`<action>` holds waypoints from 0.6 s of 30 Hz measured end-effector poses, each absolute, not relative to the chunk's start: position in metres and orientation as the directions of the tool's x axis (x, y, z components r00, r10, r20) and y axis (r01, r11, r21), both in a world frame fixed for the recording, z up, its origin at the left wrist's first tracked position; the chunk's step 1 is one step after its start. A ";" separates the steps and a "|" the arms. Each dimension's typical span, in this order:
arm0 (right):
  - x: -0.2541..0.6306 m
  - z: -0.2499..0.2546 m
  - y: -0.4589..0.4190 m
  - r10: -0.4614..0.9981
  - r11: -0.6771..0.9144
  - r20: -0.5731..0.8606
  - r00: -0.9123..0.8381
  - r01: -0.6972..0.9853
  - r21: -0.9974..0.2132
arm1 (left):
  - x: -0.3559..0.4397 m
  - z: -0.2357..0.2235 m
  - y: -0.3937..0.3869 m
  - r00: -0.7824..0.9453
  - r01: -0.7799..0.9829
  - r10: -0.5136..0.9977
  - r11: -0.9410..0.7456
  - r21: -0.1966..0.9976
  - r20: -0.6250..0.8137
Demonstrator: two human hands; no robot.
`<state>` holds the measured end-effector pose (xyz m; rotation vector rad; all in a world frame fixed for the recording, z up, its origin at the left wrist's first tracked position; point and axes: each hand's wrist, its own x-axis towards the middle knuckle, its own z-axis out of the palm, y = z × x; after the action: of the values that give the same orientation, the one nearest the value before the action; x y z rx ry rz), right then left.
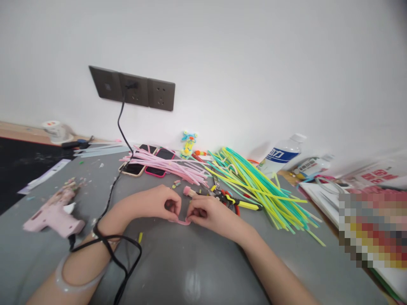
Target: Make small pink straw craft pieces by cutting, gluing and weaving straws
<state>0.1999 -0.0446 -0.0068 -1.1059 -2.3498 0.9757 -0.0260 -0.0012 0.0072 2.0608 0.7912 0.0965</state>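
Pink strip (183,223) is in the head view, a little below the centre of the frame, where it makes a shallow curve between the two hands. The left hand (158,202) pinches one end of it between thumb and finger, and the right hand (213,214) pinches the other end. As I judge, this piece is only partly worked: it is bent, but I see nothing joined to it. Near the upper centre, a small colourful figure (188,144) looks already put together. Many long pieces lie loose and unworked: the pink bundle (173,164) at centre and the green-yellow bundle (270,190) at right of centre. The glue gun (59,219), at lower left, lies apart from both hands.
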 end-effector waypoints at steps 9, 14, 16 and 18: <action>0.198 -0.009 -0.045 0.781 0.453 0.010 -0.624 0.556 -0.697 | -0.022 0.009 -0.007 0.792 0.545 0.561 -0.473 0.692 -0.241; 0.197 -0.008 -0.046 0.790 0.437 -0.006 -0.613 0.570 -0.696 | -0.024 0.008 -0.006 0.813 0.536 0.542 -0.555 0.636 -0.212; 0.197 -0.006 -0.046 0.795 0.409 -0.010 -0.607 0.547 -0.731 | -0.024 0.008 -0.005 0.810 0.538 0.547 -0.553 0.636 -0.209; 0.198 -0.003 -0.046 0.799 0.351 -0.026 -0.600 0.502 -0.790 | -0.025 0.008 -0.004 0.816 0.515 0.544 -0.533 0.671 -0.194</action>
<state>0.1978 -0.0463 -0.0034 -1.1447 -2.2546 1.1236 -0.0247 -0.0039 0.0079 2.2391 0.7739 0.0491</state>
